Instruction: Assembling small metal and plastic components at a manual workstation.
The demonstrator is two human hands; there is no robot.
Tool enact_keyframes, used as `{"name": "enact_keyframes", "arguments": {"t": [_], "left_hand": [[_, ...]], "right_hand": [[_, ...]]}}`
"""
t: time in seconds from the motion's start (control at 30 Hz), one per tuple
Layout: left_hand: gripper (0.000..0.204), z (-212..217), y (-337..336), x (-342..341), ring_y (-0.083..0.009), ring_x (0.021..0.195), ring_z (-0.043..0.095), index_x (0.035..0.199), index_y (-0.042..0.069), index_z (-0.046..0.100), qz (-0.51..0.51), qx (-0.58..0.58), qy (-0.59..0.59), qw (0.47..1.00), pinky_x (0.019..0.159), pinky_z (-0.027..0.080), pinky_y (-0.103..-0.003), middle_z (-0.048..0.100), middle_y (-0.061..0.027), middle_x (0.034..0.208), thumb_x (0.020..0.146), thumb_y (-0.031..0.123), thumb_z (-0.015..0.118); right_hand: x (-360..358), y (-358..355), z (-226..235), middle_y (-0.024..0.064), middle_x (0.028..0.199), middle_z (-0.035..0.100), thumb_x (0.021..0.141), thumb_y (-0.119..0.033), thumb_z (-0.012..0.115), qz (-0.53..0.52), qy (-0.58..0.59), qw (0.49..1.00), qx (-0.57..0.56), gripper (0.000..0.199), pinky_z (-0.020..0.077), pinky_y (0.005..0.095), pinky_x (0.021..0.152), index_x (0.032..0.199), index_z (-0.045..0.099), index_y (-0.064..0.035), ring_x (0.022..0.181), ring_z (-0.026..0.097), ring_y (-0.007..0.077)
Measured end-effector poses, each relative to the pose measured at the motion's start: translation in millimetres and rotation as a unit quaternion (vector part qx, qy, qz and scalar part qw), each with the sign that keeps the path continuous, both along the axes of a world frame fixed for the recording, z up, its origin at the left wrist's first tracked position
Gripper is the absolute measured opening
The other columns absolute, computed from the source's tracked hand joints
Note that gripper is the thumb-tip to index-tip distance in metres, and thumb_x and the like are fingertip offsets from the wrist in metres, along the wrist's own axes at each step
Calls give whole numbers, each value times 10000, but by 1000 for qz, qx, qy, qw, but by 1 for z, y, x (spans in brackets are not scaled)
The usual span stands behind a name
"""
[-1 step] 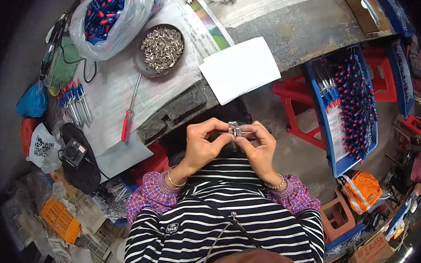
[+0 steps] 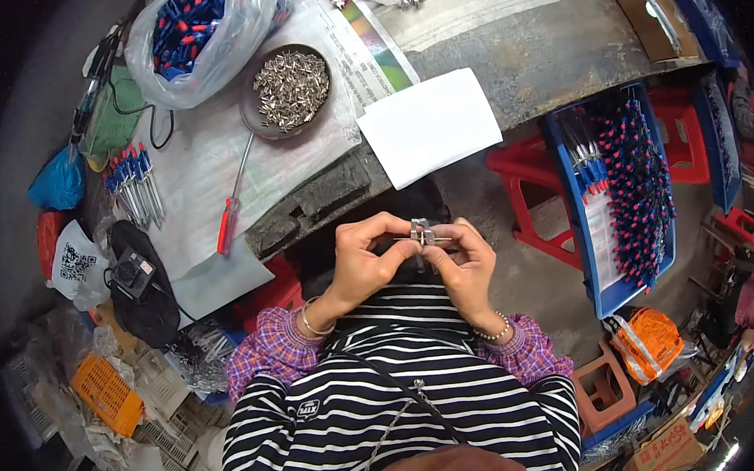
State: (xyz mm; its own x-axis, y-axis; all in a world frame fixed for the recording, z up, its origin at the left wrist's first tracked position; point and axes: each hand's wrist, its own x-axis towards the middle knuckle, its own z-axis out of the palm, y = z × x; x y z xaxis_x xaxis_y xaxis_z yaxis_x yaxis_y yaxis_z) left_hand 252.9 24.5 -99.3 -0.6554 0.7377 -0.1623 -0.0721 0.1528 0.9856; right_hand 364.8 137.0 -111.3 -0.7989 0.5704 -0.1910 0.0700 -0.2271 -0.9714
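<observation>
My left hand (image 2: 366, 260) and my right hand (image 2: 464, 260) meet in front of my body, beyond the striped clothing. Between their fingertips is a small grey metal block-like piece (image 2: 421, 232), with what looks like a thin rod running crosswise through it. Thumb and index finger of each hand pinch from opposite sides. The fingers partly cover the piece, and its exact kind is too small to make out. Closest to the hands on the bench lies a folded white sheet of paper (image 2: 430, 127).
The worn bench (image 2: 522, 58) carries a bowl (image 2: 327, 92) of small metal parts, a plastic bag (image 2: 247, 23) of blue-and-red pieces, a screwdriver (image 2: 228, 219) and several pens (image 2: 135, 183). At right, a blue tray (image 2: 604, 304) with blue-red parts rests by a red stool (image 2: 533, 170).
</observation>
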Motion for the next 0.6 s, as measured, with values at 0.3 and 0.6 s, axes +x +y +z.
{"name": "enact_keyframes", "arguments": {"t": [0.3, 0.6], "left_hand": [[161, -4, 1, -5, -114, 778, 623, 921, -58, 626, -13, 21, -14, 1000, 701, 508, -229, 645, -79, 851, 763, -66, 655], [200, -2, 7, -5, -100, 783, 602, 985, -72, 612, -34, 8, -1, 999, 720, 495, -221, 640, -78, 890, 787, -53, 626]], "right_hand": [[-3, 4, 2, 16, 816, 522, 765, 58, 649, -13, -1, 1000, -3, 162, 462, 156, 583, 922, 612, 39, 708, 556, 55], [0, 1, -9, 39, 836, 524, 791, 60, 623, -16, 21, 999, -28, 131, 473, 189, 626, 913, 577, 51, 709, 557, 81]]}}
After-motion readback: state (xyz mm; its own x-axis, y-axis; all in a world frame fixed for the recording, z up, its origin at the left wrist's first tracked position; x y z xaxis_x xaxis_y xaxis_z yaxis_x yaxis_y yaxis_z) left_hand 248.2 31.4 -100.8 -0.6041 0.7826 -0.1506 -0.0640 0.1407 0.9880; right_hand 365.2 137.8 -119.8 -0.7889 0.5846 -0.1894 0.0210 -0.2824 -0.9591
